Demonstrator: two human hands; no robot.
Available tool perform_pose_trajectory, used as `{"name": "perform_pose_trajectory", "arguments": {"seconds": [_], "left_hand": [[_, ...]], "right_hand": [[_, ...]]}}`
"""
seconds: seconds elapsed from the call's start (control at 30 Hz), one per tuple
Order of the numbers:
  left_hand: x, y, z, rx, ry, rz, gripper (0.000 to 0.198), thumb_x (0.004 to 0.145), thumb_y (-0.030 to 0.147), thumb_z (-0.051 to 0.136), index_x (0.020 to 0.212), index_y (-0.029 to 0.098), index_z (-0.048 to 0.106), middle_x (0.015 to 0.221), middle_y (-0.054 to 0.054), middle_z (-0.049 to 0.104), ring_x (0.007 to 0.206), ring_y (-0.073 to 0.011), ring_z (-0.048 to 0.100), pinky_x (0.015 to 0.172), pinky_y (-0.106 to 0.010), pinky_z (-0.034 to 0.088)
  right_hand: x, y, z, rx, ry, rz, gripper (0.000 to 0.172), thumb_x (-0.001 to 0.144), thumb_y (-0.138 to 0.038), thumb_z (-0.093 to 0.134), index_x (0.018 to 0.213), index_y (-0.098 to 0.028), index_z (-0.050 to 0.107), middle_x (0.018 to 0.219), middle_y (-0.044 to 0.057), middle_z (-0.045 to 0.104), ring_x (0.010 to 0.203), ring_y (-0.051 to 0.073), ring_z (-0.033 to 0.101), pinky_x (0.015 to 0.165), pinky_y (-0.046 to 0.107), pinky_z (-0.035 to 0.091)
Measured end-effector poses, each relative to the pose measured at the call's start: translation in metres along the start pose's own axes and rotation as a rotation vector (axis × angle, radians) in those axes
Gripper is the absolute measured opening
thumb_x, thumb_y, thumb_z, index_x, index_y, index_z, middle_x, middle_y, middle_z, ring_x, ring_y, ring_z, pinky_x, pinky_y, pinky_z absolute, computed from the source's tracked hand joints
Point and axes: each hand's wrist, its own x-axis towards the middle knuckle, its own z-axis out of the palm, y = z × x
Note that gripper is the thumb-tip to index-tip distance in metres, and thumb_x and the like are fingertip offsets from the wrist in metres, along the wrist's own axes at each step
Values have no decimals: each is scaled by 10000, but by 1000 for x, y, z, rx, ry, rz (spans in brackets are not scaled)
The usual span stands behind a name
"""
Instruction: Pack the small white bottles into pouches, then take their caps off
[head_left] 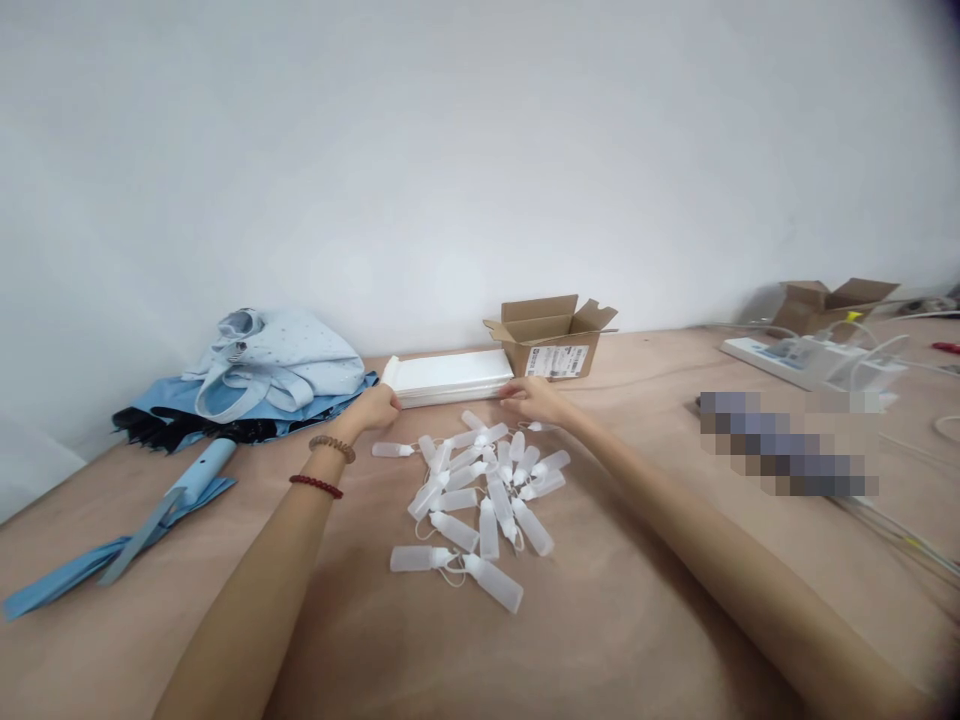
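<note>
A flat white rectangular pack, shiny along its front edge, lies on the table between my hands. My left hand is closed on its left end, fingers at the front corner. At the right end, my right hand grips the other front corner between thumb and fingers. Just in front of the pack lies a loose heap of small translucent squeeze bottles, with white caps on thin loops. The undersides of the pack and some fingertips are hidden.
An open cardboard box stands behind my right hand. To the left lie a pale blue fabric bag and a blue umbrella. At right are a white power strip with cables, a blurred-out object and another cardboard box.
</note>
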Motion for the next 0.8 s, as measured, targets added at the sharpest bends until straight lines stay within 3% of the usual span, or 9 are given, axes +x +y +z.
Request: {"name": "perform_pose_trajectory", "arguments": {"seconds": [0.2,0.3,0.43,0.53,0.63,0.73,0.8], "left_hand": [[-21,8,-21,-18,-38,62,288,701,318,514,832,144,703,793,-54,712,806,-236,639,739,-278,471],[-46,7,-19,-52,-44,117,428,793,458,453,1009,160,671,1025,-69,697,961,-248,621,842,-296,460],[-92,-8,4,-170,-157,159,653,782,589,490,1321,222,456,1399,-81,464,1223,-282,478,963,-358,421],[-127,-15,22,-227,-157,253,864,737,620,560,1448,272,213,1503,-78,289,1326,-307,348,1036,-436,356],[-154,-6,38,-156,-110,323,1194,568,646,706,1478,273,29,1544,-117,133,1374,-377,209,1077,-531,261],[-158,15,54,-92,-107,375,1335,478,697,720,1477,241,-39,1552,-142,-17,1396,-400,60,1100,-565,176],[-147,30,65,-94,-86,420,1338,490,727,689,1473,227,-69,1549,-156,-34,1397,-401,15,1095,-579,173]], "right_hand": [[-6,-13,-26,48,-36,-8,226,827,-259,558,968,-138,688,988,73,704,929,211,640,853,292,472],[-26,-13,-38,63,-68,-16,292,865,-362,520,998,-150,671,1030,78,687,960,230,627,851,331,481],[-72,5,-38,133,-131,43,510,841,-500,535,1217,-156,550,1244,130,573,1140,284,533,969,432,415],[-110,12,-31,275,-182,32,677,803,-550,569,1368,-227,384,1396,115,432,1260,303,423,1018,483,368],[-138,3,-21,270,-198,-61,1017,681,-598,675,1463,-238,134,1498,130,238,1349,314,275,1069,490,298],[-152,-13,-5,100,-224,-164,1345,475,-650,771,1473,-207,-14,1528,162,64,1393,354,84,1109,513,179],[-154,-19,7,9,-230,-166,1420,424,-683,766,1470,-185,-56,1528,180,-33,1393,372,-14,1110,522,143]]}}
